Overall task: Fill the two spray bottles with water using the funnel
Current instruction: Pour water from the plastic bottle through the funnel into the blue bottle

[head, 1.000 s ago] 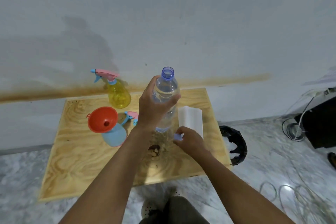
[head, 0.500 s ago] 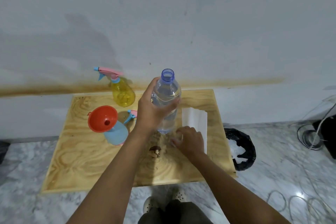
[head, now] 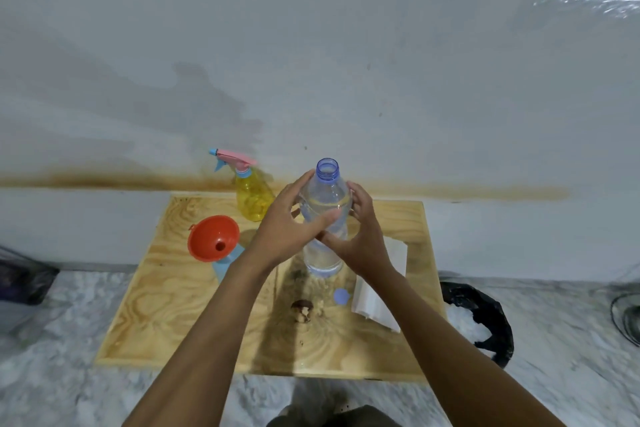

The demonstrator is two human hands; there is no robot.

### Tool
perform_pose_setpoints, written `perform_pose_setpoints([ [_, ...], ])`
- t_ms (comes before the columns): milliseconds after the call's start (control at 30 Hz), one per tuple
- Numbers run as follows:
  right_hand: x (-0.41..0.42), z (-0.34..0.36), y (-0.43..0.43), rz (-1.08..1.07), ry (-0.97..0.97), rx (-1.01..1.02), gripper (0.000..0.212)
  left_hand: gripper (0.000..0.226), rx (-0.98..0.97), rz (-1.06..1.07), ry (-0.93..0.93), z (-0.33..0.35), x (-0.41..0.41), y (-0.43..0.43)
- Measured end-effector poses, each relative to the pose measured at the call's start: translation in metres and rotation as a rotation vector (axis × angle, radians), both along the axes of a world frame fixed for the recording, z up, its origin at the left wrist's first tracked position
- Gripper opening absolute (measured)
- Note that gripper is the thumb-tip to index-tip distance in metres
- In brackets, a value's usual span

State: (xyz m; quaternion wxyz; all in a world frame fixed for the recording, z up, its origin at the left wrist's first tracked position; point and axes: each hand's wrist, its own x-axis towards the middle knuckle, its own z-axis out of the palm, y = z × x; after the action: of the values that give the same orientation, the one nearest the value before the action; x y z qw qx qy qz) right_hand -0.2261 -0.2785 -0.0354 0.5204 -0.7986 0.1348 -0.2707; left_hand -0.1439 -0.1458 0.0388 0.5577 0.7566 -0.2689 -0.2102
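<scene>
A clear water bottle (head: 325, 198) with a blue open neck stands upright at the middle of the wooden board (head: 162, 315). My left hand (head: 285, 229) wraps its left side and my right hand (head: 360, 236) holds its right side. Its blue cap (head: 341, 296) lies on the board in front of it. An orange funnel (head: 213, 237) sits in the neck of a light blue spray bottle (head: 225, 265) at the left. A yellow spray bottle (head: 251, 199) with a pink and blue trigger head stands behind, near the wall.
Folded white paper (head: 381, 302) lies on the board's right side. A black bin (head: 485, 326) lined with a bag stands on the marble floor right of the board. A dark knot (head: 303, 308) marks the wood. A white wall rises close behind.
My right hand left the cap on the board and rose to grip the water bottle's right side. My left hand stays on the bottle.
</scene>
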Motion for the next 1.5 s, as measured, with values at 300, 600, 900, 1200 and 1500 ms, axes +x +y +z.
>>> perform_pose_setpoints([
  [300, 0.020, -0.006, -0.003, 0.082, -0.008, 0.060, 0.107, 0.066, -0.025, 0.045, 0.057, 0.004, 0.005, 0.001],
  [600, 0.030, 0.004, -0.001, 0.052, -0.064, 0.105, 0.093, 0.060, -0.047, 0.070, 0.055, 0.014, 0.006, -0.003],
  [900, 0.030, 0.053, -0.013, 0.154, -0.139, 0.082, 0.089, 0.060, -0.154, 0.078, 0.076, 0.050, 0.016, 0.025],
  [1200, 0.024, 0.075, 0.004, 0.394, 0.065, 0.038, 0.071, 0.036, 0.184, 0.647, -0.027, -0.003, 0.068, 0.116],
  [1500, 0.010, 0.061, 0.034, 0.440, 0.237, 0.079, 0.077, 0.036, 0.323, 0.428, 0.076, -0.051, 0.085, 0.141],
])
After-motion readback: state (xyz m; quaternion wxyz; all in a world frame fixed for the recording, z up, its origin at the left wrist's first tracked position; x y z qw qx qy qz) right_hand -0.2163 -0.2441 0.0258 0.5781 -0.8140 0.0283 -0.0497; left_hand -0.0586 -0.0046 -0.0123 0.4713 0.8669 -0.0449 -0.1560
